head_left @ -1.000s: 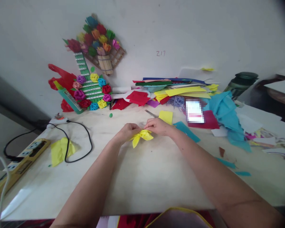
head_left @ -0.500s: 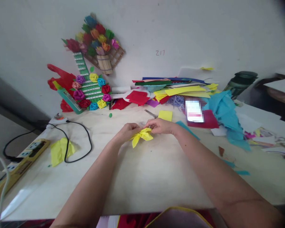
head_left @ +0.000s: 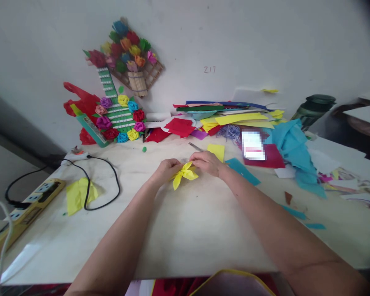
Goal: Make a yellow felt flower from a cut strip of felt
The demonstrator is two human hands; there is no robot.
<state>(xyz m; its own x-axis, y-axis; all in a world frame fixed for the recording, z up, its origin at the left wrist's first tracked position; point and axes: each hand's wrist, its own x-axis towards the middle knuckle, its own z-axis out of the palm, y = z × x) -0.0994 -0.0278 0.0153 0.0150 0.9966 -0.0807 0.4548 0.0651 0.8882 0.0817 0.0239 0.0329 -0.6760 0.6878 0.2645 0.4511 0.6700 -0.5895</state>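
At the yellow paper flower [head_left: 186,172], some fingertips of the left hand [head_left: 167,170] are out of sight, and the exact grip of the right hand [head_left: 207,163] is too small to tell. Just beyond the right fingers, the scissors [head_left: 195,146] run behind that hand, handles hidden; the yellow square [head_left: 217,149] there is partly covered. Farther right of the fingers, the phone [head_left: 253,144] has its screen blurred into blocks. Far left of them, the power strip [head_left: 31,213] is cut off by the view's edge.

Open tabletop [head_left: 209,234] fronts yellow petals [head_left: 190,174]; stacked sheets [head_left: 240,119] block behind.
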